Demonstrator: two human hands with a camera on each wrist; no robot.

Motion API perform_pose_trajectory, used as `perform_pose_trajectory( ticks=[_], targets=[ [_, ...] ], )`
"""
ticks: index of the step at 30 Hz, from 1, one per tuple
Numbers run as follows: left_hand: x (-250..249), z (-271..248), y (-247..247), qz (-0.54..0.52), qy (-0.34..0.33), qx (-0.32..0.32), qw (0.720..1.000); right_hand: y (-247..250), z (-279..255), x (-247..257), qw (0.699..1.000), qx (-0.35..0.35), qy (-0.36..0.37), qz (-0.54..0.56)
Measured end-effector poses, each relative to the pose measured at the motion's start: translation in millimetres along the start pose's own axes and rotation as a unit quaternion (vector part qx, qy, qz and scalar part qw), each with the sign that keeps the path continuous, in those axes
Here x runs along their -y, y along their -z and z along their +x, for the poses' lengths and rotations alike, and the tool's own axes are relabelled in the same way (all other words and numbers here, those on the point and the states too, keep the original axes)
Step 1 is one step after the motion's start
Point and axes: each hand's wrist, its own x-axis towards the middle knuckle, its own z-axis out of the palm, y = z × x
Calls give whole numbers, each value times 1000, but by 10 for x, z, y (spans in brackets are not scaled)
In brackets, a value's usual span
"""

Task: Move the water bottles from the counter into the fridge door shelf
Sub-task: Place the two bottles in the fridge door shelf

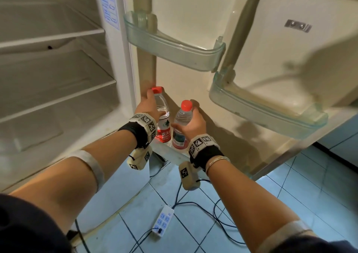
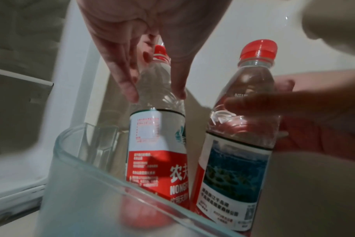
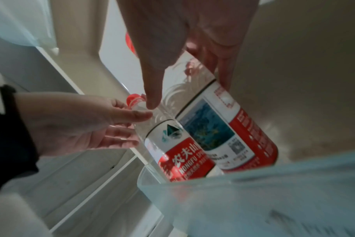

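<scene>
Two hands are setting two red-capped water bottles into the lowest shelf (image 2: pixel 75 162) of an open fridge door. The left hand (image 1: pixel 150 105) is grasping the left bottle (image 1: pixel 162 115) around its clear shoulder, thumb on one side and fingers on the other, though the grip looks loose in the left wrist view. The right hand (image 1: pixel 191 119) is wrapping its fingers around the right bottle (image 1: pixel 182 120) above the label. Both bottles are standing inside the shelf with their bases behind its clear front wall, at the end nearest the fridge body, side by side and close enough that they may be touching.

The long axis of each bottle is running roughly vertical, caps pointing up toward the upper door shelf (image 1: pixel 174 45), the right one leaning slightly toward the left.

The risk, as it appears: a release before the leaning right bottle is sitting flat could tip it against its neighbour, and a hand catching a cap on withdrawal could topple either one.
</scene>
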Motion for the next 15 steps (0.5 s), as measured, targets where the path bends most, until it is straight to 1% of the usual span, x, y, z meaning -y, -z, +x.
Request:
perform_pose_trajectory(
  ticks=[2,5,10,15],
  targets=[
    [6,-18,-5,14,-24,-7,1000,38,41,63,999,-11,33,-24],
    [7,-10,27,38,-52,-8,998,110,69,132,998,-13,65,-22],
    [30,8,28,36,-65,17,997,172,36,141,997,-4,70,-23],
    [69,-29,28,25,-87,3,996,226,-7,159,998,-10,63,-16]
  ],
)
